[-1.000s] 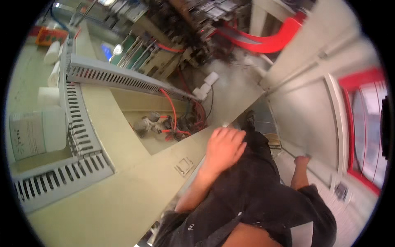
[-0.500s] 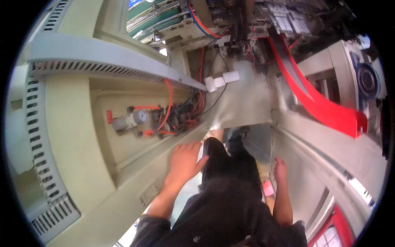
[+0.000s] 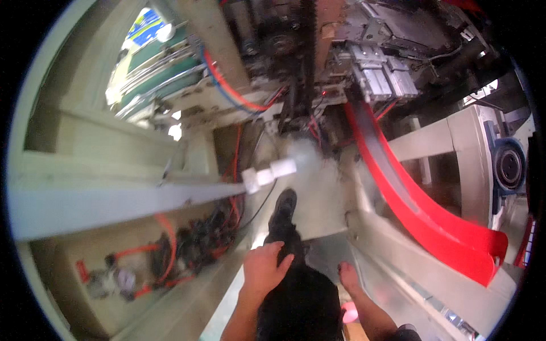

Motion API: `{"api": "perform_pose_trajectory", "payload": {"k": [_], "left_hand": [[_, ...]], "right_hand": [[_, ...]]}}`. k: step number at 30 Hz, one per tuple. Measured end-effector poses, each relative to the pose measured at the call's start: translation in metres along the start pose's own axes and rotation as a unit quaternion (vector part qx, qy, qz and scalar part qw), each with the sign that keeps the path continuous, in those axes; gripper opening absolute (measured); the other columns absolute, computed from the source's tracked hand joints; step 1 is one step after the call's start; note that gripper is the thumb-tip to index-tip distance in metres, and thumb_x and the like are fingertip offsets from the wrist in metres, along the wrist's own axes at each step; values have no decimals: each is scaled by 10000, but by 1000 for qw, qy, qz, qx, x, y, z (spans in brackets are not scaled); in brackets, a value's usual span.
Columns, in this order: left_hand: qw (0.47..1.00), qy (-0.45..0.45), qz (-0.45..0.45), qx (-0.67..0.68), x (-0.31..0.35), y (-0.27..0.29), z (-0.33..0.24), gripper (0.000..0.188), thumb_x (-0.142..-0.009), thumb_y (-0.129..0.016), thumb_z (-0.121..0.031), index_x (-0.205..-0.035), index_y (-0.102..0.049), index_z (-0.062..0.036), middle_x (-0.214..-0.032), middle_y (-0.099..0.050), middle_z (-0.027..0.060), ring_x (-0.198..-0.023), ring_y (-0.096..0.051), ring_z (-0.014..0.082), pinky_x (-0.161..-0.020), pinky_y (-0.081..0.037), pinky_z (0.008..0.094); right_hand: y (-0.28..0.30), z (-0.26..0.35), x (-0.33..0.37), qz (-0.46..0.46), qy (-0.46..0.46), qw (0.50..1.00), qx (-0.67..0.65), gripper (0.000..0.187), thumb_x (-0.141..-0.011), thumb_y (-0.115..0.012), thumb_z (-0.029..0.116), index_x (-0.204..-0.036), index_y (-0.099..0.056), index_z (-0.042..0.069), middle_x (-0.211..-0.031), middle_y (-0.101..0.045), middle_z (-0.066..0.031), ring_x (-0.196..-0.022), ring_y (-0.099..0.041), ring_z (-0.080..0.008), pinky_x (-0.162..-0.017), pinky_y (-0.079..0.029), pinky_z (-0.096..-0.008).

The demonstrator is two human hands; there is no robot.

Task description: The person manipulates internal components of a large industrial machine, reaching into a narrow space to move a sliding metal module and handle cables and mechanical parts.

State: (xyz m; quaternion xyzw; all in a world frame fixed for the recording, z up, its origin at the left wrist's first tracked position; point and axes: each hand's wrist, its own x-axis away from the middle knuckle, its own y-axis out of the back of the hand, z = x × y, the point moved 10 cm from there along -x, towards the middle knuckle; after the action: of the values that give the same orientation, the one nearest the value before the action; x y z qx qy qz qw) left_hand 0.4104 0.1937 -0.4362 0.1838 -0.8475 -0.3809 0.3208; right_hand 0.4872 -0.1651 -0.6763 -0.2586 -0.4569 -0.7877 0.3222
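Note:
My left hand (image 3: 265, 267) is over my dark-trousered leg, close to the beige machine frame. Its fingers are stretched and the thumb stands apart, with nothing held. Lower on the right, my right hand (image 3: 349, 276) hangs beside the metal side panel. Its fingers look curled in; a small dark spot shows at the tips, too blurred to make out. One dark shoe (image 3: 284, 206) stands forward on the pale plate (image 3: 324, 210) between the machine sides.
A red curved chute (image 3: 432, 238) slopes down on the right, by a blue-framed round bearing (image 3: 509, 165). On the left a grey bar (image 3: 125, 207) juts across, above a pressure gauge (image 3: 124, 278) and orange hoses (image 3: 168, 244). White blocks (image 3: 267, 176) sit near the bar's end. Machinery spans the far side.
I have stepped forward, and a shoe is now on the pale plate. The view has shifted, so the machinery appears lower and closer. My left hand has come off the frame's edge.

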Motion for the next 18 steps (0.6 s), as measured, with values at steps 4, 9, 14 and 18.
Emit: {"api": "perform_pose_trajectory", "payload": {"k": [4, 9, 14, 18], "left_hand": [[993, -92, 41, -61, -102, -80, -17, 417, -814, -617, -382, -1058, -604, -45, -942, -646, 161, -870, -611, 346, -769, -463, 458], [970, -242, -17, 19, -139, -125, -93, 430, -828, -603, -370, -1102, -582, -39, -977, -635, 172, -920, -598, 347, -797, -458, 449], [944, -314, -65, 81, -153, -150, -102, 390, -822, -625, -327, -1097, -584, -53, -950, -635, 123, -875, -602, 296, -758, -465, 416], [947, -310, -82, 24, -180, -141, -106, 355, -808, -639, -312, -1066, -608, -70, -899, -639, 101, -827, -610, 269, -721, -471, 391]], "right_hand": [[-27, 67, -91, -104, 187, 974, 80, 329, -873, -464, 279, -803, -588, -18, -837, -625, -224, -848, -564, -421, -765, -455, -478], [-62, 117, -193, 32, 105, 992, -54, 369, -872, -461, 332, -829, -603, -6, -848, -624, -218, -865, -586, -384, -803, -454, -436], [-71, 195, -266, 64, 67, 988, -127, 430, -890, -430, 390, -862, -613, 1, -874, -631, -223, -848, -594, -383, -811, -451, -429], [-93, 199, -315, 53, 33, 980, -190, 480, -884, -449, 436, -850, -641, -4, -860, -644, -212, -841, -607, -352, -815, -450, -417]]}}
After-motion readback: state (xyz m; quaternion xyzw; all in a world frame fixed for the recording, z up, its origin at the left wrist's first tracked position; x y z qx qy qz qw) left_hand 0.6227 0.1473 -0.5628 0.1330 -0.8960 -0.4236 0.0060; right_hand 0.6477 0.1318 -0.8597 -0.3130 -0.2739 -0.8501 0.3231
